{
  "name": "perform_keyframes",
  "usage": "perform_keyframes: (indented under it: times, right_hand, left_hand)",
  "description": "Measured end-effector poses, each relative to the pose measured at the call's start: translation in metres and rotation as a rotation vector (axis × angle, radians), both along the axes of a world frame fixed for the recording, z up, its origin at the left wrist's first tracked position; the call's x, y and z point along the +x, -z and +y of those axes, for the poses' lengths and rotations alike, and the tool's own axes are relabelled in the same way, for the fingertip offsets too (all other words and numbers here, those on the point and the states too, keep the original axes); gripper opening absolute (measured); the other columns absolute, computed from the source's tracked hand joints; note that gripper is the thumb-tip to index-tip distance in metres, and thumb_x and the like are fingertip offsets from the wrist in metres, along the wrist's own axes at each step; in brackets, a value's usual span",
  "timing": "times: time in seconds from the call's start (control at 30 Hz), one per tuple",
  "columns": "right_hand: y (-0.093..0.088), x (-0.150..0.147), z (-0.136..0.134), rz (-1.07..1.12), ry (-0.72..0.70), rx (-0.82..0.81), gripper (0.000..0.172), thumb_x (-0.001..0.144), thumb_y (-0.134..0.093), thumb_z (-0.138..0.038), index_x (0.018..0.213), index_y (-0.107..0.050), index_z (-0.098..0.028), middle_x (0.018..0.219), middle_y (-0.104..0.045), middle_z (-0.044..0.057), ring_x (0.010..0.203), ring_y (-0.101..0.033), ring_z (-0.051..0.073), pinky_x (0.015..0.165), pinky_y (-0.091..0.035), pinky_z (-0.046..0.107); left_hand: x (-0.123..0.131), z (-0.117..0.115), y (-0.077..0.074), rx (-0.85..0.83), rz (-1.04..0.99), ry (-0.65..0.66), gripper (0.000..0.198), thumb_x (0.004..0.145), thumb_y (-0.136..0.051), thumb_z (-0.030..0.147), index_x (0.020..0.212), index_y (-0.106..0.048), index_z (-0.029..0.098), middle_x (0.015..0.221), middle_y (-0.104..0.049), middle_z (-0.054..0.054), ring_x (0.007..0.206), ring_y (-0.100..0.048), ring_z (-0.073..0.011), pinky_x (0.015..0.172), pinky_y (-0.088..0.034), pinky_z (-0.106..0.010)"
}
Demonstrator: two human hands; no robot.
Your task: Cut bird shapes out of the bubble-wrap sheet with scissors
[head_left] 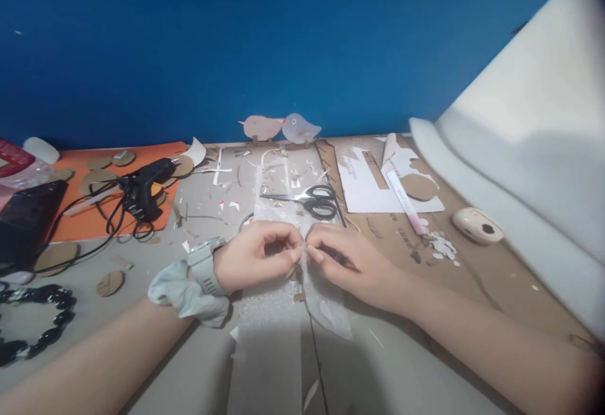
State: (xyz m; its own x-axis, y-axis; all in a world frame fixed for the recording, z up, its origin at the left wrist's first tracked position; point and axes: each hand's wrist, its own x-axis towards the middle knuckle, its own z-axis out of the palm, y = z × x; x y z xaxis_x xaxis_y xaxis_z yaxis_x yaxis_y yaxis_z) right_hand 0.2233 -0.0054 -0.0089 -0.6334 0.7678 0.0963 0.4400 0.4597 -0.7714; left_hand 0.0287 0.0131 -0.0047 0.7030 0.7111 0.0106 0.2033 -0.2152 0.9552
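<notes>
Both hands meet at the middle of the view over a clear, glittery plastic sheet (274, 314). My left hand (259, 254), with a watch and a pale scrunchie at the wrist, pinches the plastic between thumb and forefinger. Fingertips nearly touching it, my right hand (352, 263) pinches the same plastic from the other side. Black-handled scissors (319, 200) lie just beyond the hands, blades pointing left. Two paper birds, one pink (262, 128) and one bluish (300, 129), stand at the back edge near the blue wall.
At the left are a black glue gun (142, 191) on orange card (165, 226), cardboard discs and a beaded bracelet (63, 317). White paper (359, 194), a marker (405, 204), a white oval device (477, 224) and white foam sheet (534, 213) lie right. Scraps are scattered around.
</notes>
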Motion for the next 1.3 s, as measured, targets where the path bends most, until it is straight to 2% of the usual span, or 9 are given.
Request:
perform_keyframes:
  times: [0.3, 0.4, 0.67, 0.9, 1.3]
  right_hand:
    - [-0.004, 0.0, -0.001, 0.051, -0.031, -0.114, 0.016, 0.087, -0.039, -0.017, 0.074, -0.046, -0.019, 0.069, -0.046, -0.003, 0.062, -0.044, 0.01, 0.056, -0.034, 0.023]
    - [-0.005, 0.0, -0.002, 0.056, -0.014, -0.093, 0.017, 0.089, -0.037, -0.02, 0.076, -0.048, -0.019, 0.069, -0.047, -0.002, 0.062, -0.045, 0.01, 0.057, -0.035, 0.023]
    - [-0.004, -0.003, -0.003, -0.033, 0.106, 0.039, 0.011, 0.086, -0.042, -0.018, 0.075, -0.045, -0.019, 0.072, -0.05, -0.001, 0.065, -0.045, 0.011, 0.059, -0.035, 0.024]
    - [-0.004, -0.006, -0.006, -0.114, 0.203, 0.098, 0.009, 0.084, -0.042, -0.016, 0.076, -0.044, -0.019, 0.073, -0.049, 0.0, 0.066, -0.045, 0.013, 0.059, -0.035, 0.026]
    - [-0.004, -0.004, -0.002, 0.001, 0.093, -0.034, 0.012, 0.088, -0.039, -0.018, 0.079, -0.046, -0.019, 0.073, -0.05, -0.002, 0.067, -0.047, 0.011, 0.061, -0.036, 0.024]
  left_hand:
    - [-0.003, 0.0, -0.001, -0.168, -0.092, 0.045, 0.014, 0.082, -0.05, 0.019, 0.069, -0.052, 0.014, 0.061, -0.052, 0.001, 0.059, -0.049, -0.0098, 0.061, -0.043, -0.022]
    - [-0.001, -0.003, 0.0, -0.165, -0.126, 0.02, 0.015, 0.083, -0.048, 0.021, 0.07, -0.052, 0.014, 0.06, -0.052, 0.001, 0.058, -0.051, -0.0104, 0.06, -0.043, -0.022]
    - [0.006, -0.01, 0.005, 0.302, 0.084, -0.154, 0.007, 0.076, -0.049, 0.013, 0.074, -0.055, 0.015, 0.069, -0.057, -0.001, 0.066, -0.052, -0.012, 0.065, -0.042, -0.024]
    - [0.01, -0.011, 0.007, 0.406, 0.156, -0.249, 0.008, 0.077, -0.048, 0.014, 0.072, -0.054, 0.016, 0.068, -0.058, 0.0, 0.066, -0.052, -0.0121, 0.064, -0.041, -0.024]
    - [0.005, -0.006, 0.005, 0.127, -0.015, -0.157, 0.007, 0.074, -0.049, 0.008, 0.07, -0.053, 0.013, 0.064, -0.052, 0.001, 0.062, -0.047, -0.0099, 0.061, -0.041, -0.021]
